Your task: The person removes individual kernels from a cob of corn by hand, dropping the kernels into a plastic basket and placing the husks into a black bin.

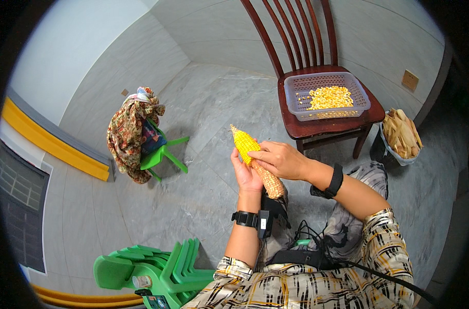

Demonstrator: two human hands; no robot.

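An ear of yellow corn [245, 144] points up and to the left in front of me, with kernels still on its upper part. My left hand [246, 173] is wrapped around it from the left and below. A stripped corn cob [270, 181] lies against the ear's lower end and slants down to the right; whether the two are separate pieces cannot be told. From the right, my right hand [278, 159] presses its fingers on the corn where kernels meet bare cob. Loose kernels [331, 97] lie in a plastic basket [327, 115] beyond my right hand.
The basket stands on a dark red wooden chair [311, 129]. Beside it is a bin [403, 158] full of corn husks [400, 131]. A small green chair [157, 156] draped with floral cloth [124, 135] stands at the left. Stacked green plastic chairs [114, 270] are at the lower left.
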